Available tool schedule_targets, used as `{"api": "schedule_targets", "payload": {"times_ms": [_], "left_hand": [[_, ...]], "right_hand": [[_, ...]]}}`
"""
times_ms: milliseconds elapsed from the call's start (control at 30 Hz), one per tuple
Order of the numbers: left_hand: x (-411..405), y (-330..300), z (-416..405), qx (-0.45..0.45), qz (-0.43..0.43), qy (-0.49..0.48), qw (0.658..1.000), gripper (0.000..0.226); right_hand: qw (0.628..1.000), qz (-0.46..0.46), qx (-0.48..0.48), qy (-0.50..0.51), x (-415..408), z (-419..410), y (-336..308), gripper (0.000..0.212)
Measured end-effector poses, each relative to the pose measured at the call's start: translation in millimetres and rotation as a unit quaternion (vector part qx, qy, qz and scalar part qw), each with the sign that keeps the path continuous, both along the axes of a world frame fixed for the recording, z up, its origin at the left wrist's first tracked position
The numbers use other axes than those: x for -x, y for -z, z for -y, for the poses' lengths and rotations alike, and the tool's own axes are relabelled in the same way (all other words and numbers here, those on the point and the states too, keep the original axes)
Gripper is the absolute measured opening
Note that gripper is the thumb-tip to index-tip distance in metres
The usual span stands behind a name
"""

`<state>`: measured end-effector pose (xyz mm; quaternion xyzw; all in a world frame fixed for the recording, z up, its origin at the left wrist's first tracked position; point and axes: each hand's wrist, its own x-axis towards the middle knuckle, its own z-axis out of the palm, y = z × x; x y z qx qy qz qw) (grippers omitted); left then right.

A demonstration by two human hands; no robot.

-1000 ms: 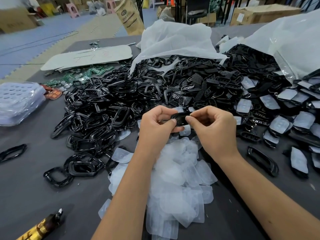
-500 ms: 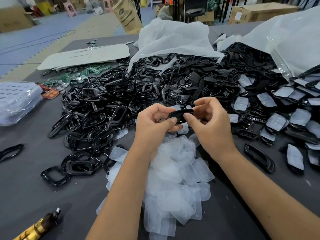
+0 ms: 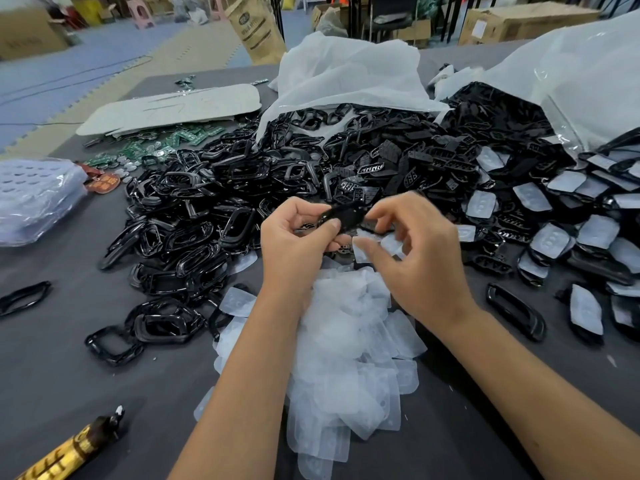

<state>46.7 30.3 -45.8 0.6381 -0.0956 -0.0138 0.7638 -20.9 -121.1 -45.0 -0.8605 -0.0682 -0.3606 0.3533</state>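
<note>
— What does the left hand (image 3: 294,237) hold?
— It pinches a small glossy black plastic shell (image 3: 343,216) between thumb and curled fingers, above the middle of the grey bench (image 3: 52,341).
— And the right hand (image 3: 415,258)?
— Its fingers are curled just beside the shell. The thumb touches a thin clear film (image 3: 379,241), but the blur hides if it pinches. Under both hands lies a pile of clear plastic films (image 3: 346,341). Black plastic frames (image 3: 194,216) are heaped toward the far left.

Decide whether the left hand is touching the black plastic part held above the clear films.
Touching. The head view shows the left hand pinching the black plastic part, with the thumb pressed against its near edge.
</note>
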Motion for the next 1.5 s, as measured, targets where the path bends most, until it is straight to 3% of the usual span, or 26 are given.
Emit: {"api": "schedule_targets", "payload": {"times_ms": [67, 167, 333, 433, 567, 667, 767, 933, 1067, 1200, 1500], "left_hand": [[-0.8, -0.3, -0.9, 0.015, -0.016, -0.017, 1.0, 0.019], [-0.4, -0.5, 0.9, 0.023, -0.024, -0.02, 0.999, 0.02], [-0.5, -1.2, 1.6, 0.031, -0.029, -0.025, 0.999, 0.021], [-0.8, -0.8, 1.2, 0.033, -0.037, -0.028, 0.998, 0.023], [-1.5, 0.1, 1.2, 0.024, -0.029, -0.023, 0.999, 0.022], [-1.5, -0.2, 1.8, 0.01, -0.007, -0.005, 1.0, 0.019], [-0.5, -1.7, 1.7, -0.003, 0.003, 0.014, 1.0, 0.019], [2.2, -2.2, 2.4, -0.006, -0.009, 0.041, 0.999, 0.021], [2.9, -2.0, 2.8, -0.011, -0.013, 0.044, 0.999, 0.021], [3.4, -1.9, 2.8, -0.011, -0.014, 0.048, 0.999, 0.022], [0.6, 1.4, 2.5, -0.023, -0.024, 0.056, 0.998, 0.019]], "right_hand": [[0.987, -0.065, 0.097, -0.114, 3.6, 1.7, 0.3, 0.023], [0.963, -0.161, 0.149, -0.156, 4.9, 2.7, 5.2, 0.024], [0.98, -0.129, 0.012, -0.15, 4.2, 5.3, 4.5, 0.019], [0.98, -0.103, -0.123, -0.121, 4.5, 7.4, 7.7, 0.015], [0.941, -0.096, -0.299, -0.125, 0.0, 13.5, 10.6, 0.011], [0.905, -0.082, -0.386, -0.16, -2.2, 13.5, 13.5, 0.026], [0.914, -0.082, -0.371, -0.146, -3.1, 12.2, 13.9, 0.032], [0.914, -0.092, -0.374, -0.128, -3.1, 10.8, 12.8, 0.009], [0.905, -0.09, -0.401, -0.109, -1.9, 8.5, 10.9, 0.022], [0.89, -0.1, -0.429, -0.116, -1.8, 8.4, 8.6, 0.021], [0.927, -0.065, -0.366, -0.057, -5.5, 11.1, 13.9, 0.009]]}}
